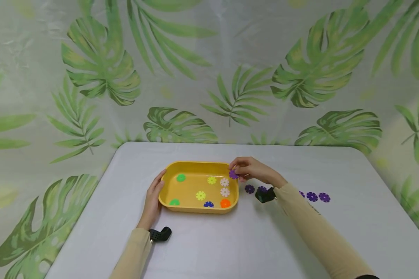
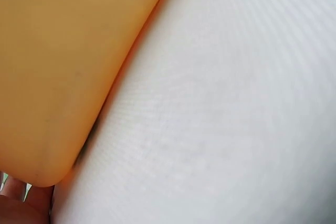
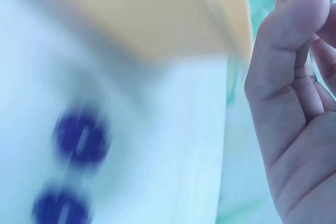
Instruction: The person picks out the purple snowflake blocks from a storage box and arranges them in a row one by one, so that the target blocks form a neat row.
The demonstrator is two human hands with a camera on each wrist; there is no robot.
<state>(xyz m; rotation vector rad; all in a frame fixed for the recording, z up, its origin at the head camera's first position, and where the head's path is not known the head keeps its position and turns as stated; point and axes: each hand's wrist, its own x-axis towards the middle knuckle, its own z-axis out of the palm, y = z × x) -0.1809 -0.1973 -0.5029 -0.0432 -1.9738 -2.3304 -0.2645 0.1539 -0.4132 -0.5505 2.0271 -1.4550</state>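
A yellow plastic tray [image 1: 199, 209] holds several flower-shaped discs in green, yellow, white, orange and blue. At its left side my left hand [image 1: 151, 201] grips the wall, fingers along the outside and thumb by the rim. In the left wrist view the tray's wall [image 2: 63, 66] fills the upper left, with some fingers [image 2: 26, 203] at its lower corner. My right hand [image 1: 253, 170] pinches a purple flower disc [image 1: 233, 174] at the tray's right rim. Only a sliver of that disc shows in the right wrist view, above the curled fingers [image 3: 283, 51].
Several purple flower discs [image 1: 312, 197] lie in a row on the white table [image 1: 209, 244] to the tray's right, partly hidden by my right wrist and its black camera [image 1: 265, 195]. A leaf-patterned sheet [image 1: 230, 97] hangs behind the table.
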